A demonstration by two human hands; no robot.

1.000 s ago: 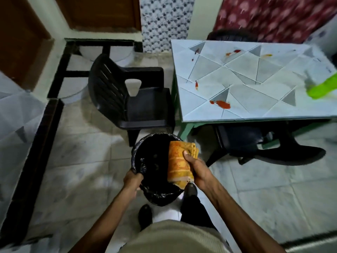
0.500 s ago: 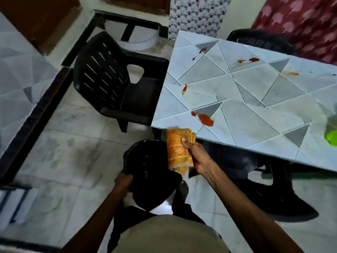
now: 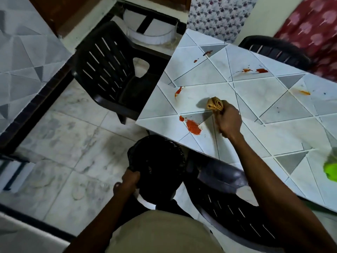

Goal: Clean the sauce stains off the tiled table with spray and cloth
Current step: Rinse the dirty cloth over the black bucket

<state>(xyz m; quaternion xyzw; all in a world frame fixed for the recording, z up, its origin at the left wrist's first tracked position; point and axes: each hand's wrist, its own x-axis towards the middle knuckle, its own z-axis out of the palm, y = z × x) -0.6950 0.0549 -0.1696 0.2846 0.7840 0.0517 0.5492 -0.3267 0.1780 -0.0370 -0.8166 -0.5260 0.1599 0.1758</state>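
Note:
The tiled table [image 3: 259, 110] fills the right half of the head view, pale tiles with grey triangles. Several red and orange sauce stains mark it; the largest sauce stain [image 3: 193, 127] lies near the front left corner. My right hand [image 3: 228, 119] grips a bunched orange cloth [image 3: 215, 105] over the table, just right of that stain. My left hand [image 3: 130, 178] holds the rim of a black bin bag [image 3: 156, 161] below the table's corner. A green spray bottle [image 3: 331, 168] shows only at the right edge, blurred.
A black plastic chair [image 3: 111, 73] stands left of the table. Another chair [image 3: 228, 203] is tucked under the near edge, and a third chair [image 3: 277, 50] sits at the far side. A second tiled surface [image 3: 23, 50] lies at far left. Marble floor surrounds the bin.
My right hand has lifted the cloth from beside the bin up onto the table near the big stain. The cloth is now bunched. My left hand still holds the bin bag.

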